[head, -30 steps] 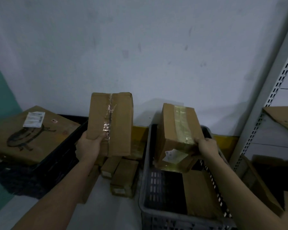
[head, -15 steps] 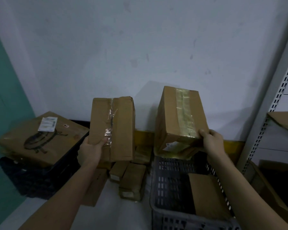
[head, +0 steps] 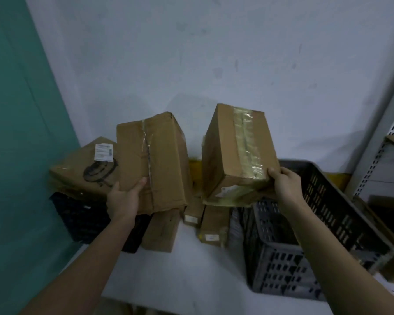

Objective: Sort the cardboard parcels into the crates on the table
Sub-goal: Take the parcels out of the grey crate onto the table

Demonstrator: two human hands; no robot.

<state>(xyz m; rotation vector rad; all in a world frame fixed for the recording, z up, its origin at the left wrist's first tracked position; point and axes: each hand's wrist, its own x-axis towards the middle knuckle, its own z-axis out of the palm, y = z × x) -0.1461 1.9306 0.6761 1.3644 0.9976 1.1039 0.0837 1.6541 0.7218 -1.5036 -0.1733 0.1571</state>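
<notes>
Currently mid-sort, two parcels airborne. Creased parcel (head: 152,160) at frame centre-left, gripped at lower corner by left hand (head: 124,198), thumb over front face, remaining fingers hidden behind. Taped parcel (head: 237,151) centre-right, tilted, held at lower right corner by right hand (head: 284,185), thumb on taped face, other fingers curled underneath. Grey crate (head: 328,223) lower right, just beside and below taped parcel. Black crate (head: 82,214) lower left, large flat parcel (head: 82,169) resting on top. More small parcels (head: 210,223) on white worktop (head: 180,269) between crates. Next, probably: lower each into nearer crate; left side tight, flat parcel blocking opening.
</notes>
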